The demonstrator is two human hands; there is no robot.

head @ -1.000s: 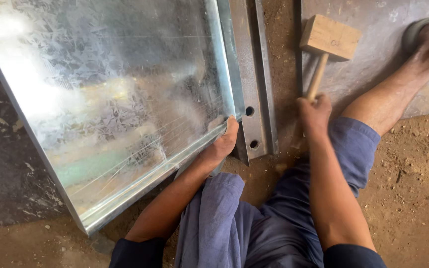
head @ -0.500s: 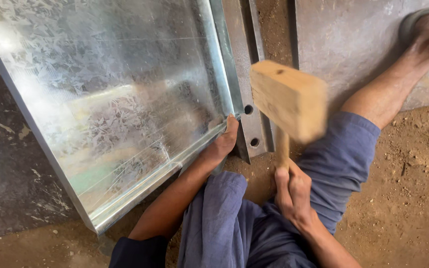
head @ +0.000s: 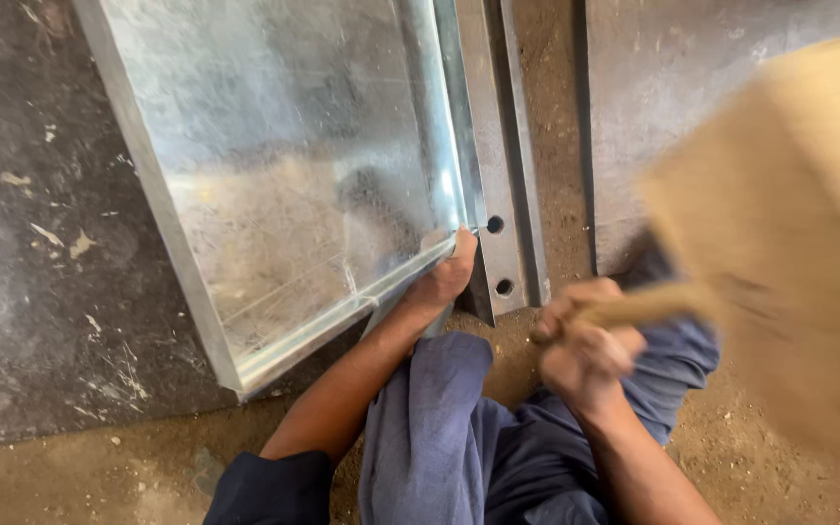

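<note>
Centrally, item one: a shiny galvanised sheet-metal panel with folded-up edges [head: 294, 175], lying flat on the ground and angled across the upper left of the view. Its near right corner, where two raised edges meet, sits just beside the left hand [head: 447, 275]. That hand is closed over the corner, fingers curled together on the folded rim, apparently to pin the panel so it does not slide or bounce.

Item two: a large pale wooden mallet with a block head and round handle [head: 780, 243], blurred and very close to the camera at right. The right hand [head: 585, 345] is wrapped tight around the lower handle, fingers clamped shut, holding the head high above the work, well apart from the panel.

Item three: a long grey steel bar with two round holes near its end [head: 498, 194], lying alongside the panel's right edge, seemingly as a firm backing under the seam.

Item four: a dull grey flat metal sheet [head: 712, 107] at upper right, apart from the bar.

Item five: the person's blue trousers [head: 439, 437], knees drawn up on sandy dirt ground [head: 799, 476].
</note>
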